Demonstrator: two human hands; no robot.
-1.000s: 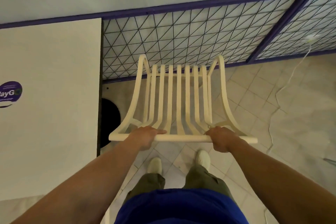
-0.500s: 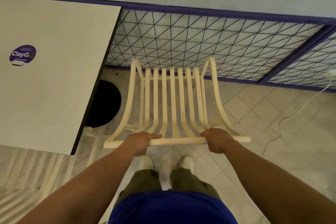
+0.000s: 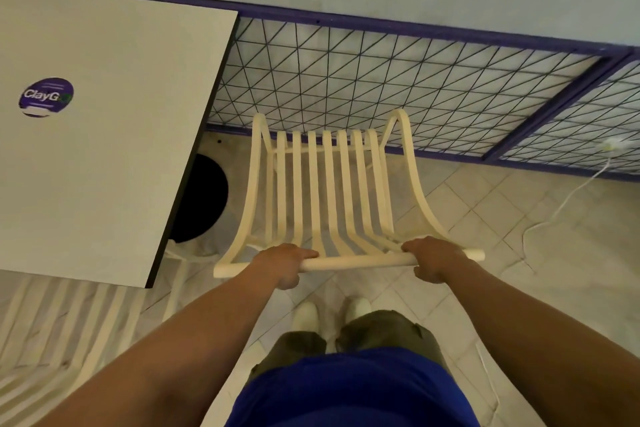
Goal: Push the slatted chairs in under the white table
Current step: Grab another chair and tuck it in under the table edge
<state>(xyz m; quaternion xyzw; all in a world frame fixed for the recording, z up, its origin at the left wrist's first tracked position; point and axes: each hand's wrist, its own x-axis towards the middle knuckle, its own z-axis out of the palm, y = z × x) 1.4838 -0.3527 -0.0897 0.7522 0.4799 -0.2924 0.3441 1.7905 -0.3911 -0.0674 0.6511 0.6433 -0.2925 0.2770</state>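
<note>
- Cream slatted chair is held by its top rail (both fists curled round it): left hand, right hand.
- It stands just beside the white table, not under it.

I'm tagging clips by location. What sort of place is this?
Probably a canteen or cafe seating area: a white table bearing a ClayGo sticker, a cream slatted chair on a tiled floor, and a purple-framed wire-mesh panel along the wall.
</note>
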